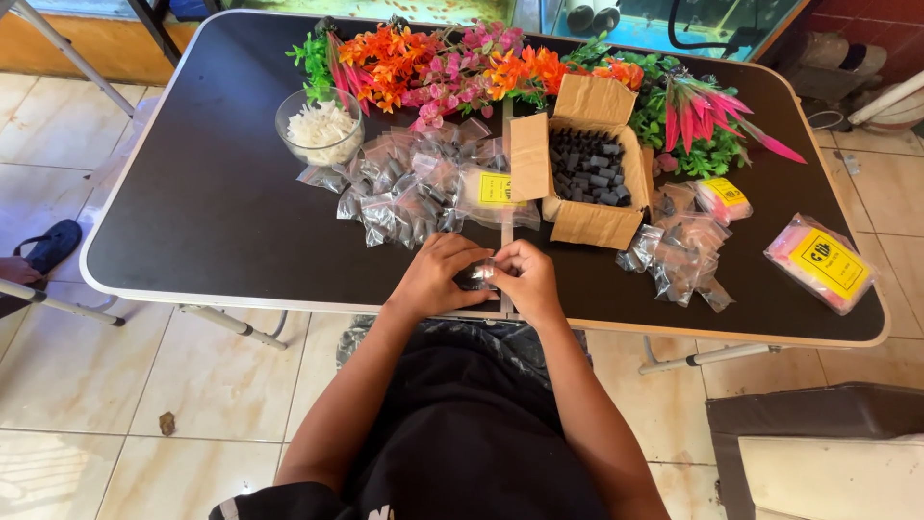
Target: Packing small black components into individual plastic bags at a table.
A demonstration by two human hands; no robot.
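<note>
My left hand [435, 272] and my right hand [526, 277] meet at the near edge of the black table [212, 202]. Together they pinch a small clear plastic bag [478, 274] with dark pieces inside; both sets of fingers are closed on it. Just beyond the hands lies a heap of filled clear bags [409, 188]. An open cardboard box [587, 159] full of small black cylinders stands behind my right hand.
A glass bowl of white pieces [320, 125] sits at the back left. Artificial flowers and plants [500, 67] line the far edge. More small bags [679, 252] and pink packets with yellow labels [820, 262] lie at the right. A dark box [818, 453] stands on the tiled floor.
</note>
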